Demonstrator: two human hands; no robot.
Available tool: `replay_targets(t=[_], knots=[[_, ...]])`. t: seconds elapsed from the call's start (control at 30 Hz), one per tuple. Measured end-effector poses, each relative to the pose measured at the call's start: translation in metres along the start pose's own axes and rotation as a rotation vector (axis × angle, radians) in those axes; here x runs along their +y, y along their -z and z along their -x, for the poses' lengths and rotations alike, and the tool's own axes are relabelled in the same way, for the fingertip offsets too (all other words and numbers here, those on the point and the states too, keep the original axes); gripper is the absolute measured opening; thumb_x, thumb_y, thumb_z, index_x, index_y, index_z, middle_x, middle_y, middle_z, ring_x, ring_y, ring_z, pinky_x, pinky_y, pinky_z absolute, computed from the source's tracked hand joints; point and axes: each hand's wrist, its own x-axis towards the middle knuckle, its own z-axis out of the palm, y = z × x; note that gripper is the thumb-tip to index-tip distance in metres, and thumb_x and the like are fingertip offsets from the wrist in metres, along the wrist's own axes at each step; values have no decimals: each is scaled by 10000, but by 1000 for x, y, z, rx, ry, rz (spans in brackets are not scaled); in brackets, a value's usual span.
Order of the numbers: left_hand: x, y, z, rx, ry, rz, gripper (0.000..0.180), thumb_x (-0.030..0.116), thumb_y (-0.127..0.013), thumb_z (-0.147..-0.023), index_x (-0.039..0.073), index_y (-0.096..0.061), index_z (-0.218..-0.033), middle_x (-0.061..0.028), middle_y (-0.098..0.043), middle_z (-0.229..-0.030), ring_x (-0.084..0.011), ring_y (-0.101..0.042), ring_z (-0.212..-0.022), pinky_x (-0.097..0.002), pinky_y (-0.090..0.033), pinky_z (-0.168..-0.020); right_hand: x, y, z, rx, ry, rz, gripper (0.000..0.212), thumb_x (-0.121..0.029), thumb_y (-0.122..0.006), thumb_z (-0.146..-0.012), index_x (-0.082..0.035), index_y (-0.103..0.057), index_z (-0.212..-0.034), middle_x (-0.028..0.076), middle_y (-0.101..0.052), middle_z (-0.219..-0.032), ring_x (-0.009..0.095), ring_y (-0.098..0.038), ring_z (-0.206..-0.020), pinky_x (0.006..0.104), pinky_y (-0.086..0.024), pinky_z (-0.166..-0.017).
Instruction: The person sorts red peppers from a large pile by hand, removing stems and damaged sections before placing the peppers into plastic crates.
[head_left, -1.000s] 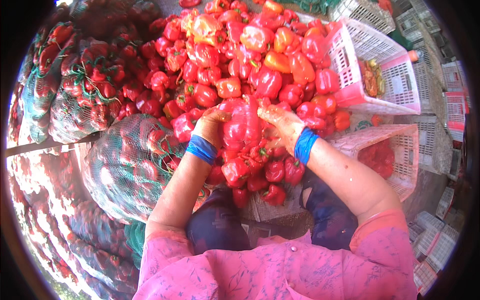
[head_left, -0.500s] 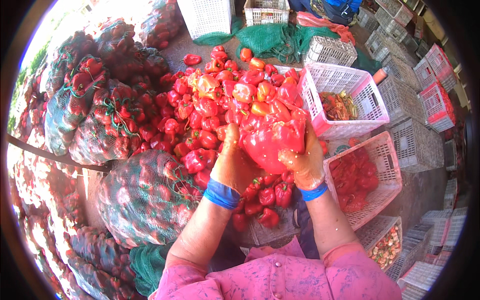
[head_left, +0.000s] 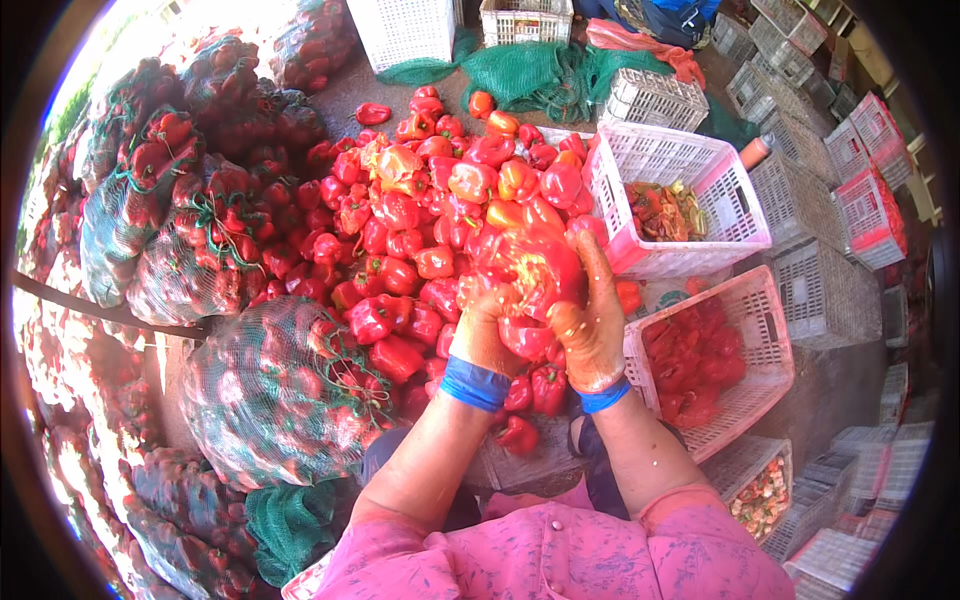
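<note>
Both gloved hands hold up a cluster of red peppers [head_left: 530,280] above a large heap of red and orange peppers [head_left: 420,220]. My left hand [head_left: 480,330] cups the cluster from the left and below. My right hand [head_left: 592,320] presses against its right side, fingers stretched upward. Each wrist wears a blue cuff. The lifted peppers are blurred.
A pink crate [head_left: 745,400] holding red peppers stands to the right. Behind it, another pink crate [head_left: 640,160] holds mixed scraps. Green mesh sacks stuffed with peppers [head_left: 260,400] line the left. Empty white and grey crates [head_left: 810,270] and green netting [head_left: 540,70] lie behind.
The hands scooped peppers from the heap and lifted them, then shifted with the cluster toward the right. The view also swung, showing more of the crates.
</note>
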Motion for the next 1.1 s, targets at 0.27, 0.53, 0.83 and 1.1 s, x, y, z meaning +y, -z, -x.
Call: replay_targets(t=[0.27,0.53,0.83,1.1], knots=[[1,-14,-7,166,-555,-604,530,-52,-712,-682,41,-579,-1186,-58,-645,-1087,-166,-632,-975,-300,-539,-857,4,-9,-11,-24,-518,-580,766,-6,-692,-785,-28,-406,-1495,88,-578,-1358,202,-587,-1207,346,-486,-1022],[6,5,-5,-25,-733,-971,400,-131,-713,-703,15,-664,-1073,-67,-681,-1128,-209,-674,-1044,-325,-555,-875,30,19,-6,-175,-380,-130,341,-36,-671,-850,-1,-670,-1189,30,-697,-875,87,-619,-662,228,-463,-532],[-5,-27,5,460,-1212,-1737,634,75,-846,-676,33,-569,-1245,-150,-634,-1102,-337,-579,-1127,-409,-473,-997,20,16,-26,164,-5,44,550,69,-643,-788,5,-588,-1331,164,-684,-1152,230,-673,-1018,342,-550,-911],[-29,-28,2,255,-821,-1710,468,-71,-744,-698,43,-668,-1145,-91,-705,-985,-245,-690,-889,-331,-551,-826,19,24,-11,124,85,555,540,-67,-621,-775,-48,-614,-1314,230,-653,-1236,392,-616,-1163,465,-476,-1032]])
